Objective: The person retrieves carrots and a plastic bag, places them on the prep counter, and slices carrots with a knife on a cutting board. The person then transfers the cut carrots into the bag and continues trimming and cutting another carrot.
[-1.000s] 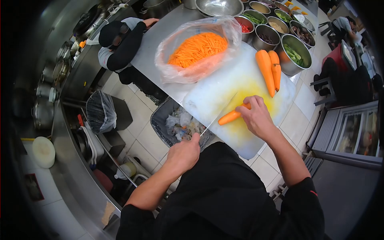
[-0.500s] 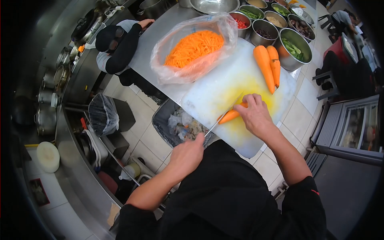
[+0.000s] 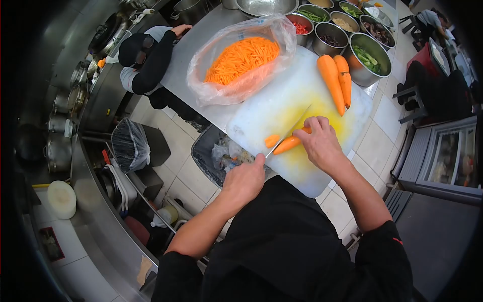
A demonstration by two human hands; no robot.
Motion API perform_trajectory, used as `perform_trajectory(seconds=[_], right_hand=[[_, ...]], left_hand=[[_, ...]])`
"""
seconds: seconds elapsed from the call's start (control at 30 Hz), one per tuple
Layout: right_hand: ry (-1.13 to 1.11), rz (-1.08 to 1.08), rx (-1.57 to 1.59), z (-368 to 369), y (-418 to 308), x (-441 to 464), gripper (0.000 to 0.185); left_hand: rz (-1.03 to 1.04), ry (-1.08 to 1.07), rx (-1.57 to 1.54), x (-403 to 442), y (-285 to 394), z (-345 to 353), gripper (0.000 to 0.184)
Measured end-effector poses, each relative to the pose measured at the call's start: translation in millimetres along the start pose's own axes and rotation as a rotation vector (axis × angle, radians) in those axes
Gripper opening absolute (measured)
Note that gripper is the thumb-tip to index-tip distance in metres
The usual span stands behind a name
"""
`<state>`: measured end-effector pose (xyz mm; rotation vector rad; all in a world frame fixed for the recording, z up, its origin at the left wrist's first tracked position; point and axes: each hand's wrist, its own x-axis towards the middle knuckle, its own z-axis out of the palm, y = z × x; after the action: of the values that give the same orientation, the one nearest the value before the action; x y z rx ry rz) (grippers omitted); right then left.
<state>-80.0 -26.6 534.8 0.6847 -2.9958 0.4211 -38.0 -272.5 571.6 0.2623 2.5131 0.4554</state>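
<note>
Orange oval carrot slice (image 3: 272, 141) has come free; left hand (image 3: 245, 178) clenches slim steel knife (image 3: 286, 134); right hand (image 3: 321, 141) pinches tapered orange carrot (image 3: 288, 145); two plump orange carrots (image 3: 332, 83) remain uncut.

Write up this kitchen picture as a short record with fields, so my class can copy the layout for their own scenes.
Surface: white cutting board, stained yellow
Left grip: closed on the handle of a knife
Right grip: holding a carrot on the board
Cut piece: one, across the blade from that carrot
Other carrots: two, side by side at the board's far right
Plastic bag: open, holding shredded carrot
Metal container: green vegetable pieces
Nearby person: upper left, dark cap
</note>
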Motion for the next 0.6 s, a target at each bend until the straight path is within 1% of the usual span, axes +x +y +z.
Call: perform_trajectory(seconds=[0.07,0.17,0.27,0.37,0.47,0.57,0.6], right_hand=[[-0.039,0.014,0.002,-7,-2,2,0.032],[-0.053,0.026,-0.019,-4,-2,0,0.029],[-0.033,0.022,-0.02,-3,-2,1,0.028],[-0.019,0.021,-0.003,-2,-1,0,0.028],[-0.02,0.046,0.037,-2,-1,0,0.028],[-0.034,0.071,0.051,-3,-2,0,0.028],[-0.04,0.079,0.052,-3,-5,1,0.028]], left_hand=[[0.002,-0.006,-0.029,-16,5,-17,0.018],[-0.028,-0.041,-0.012,-16,4,-8,0.019],[0.0,-0.024,0.002,9,4,3,0.019],[-0.015,-0.025,-0.001,19,2,9,0.021],[0.03,-0.002,-0.017,12,1,7,0.023],[0.159,0.047,-0.133,-6,-12,4,0.025],[0.088,0.028,-0.122,-3,-12,3,0.024]])
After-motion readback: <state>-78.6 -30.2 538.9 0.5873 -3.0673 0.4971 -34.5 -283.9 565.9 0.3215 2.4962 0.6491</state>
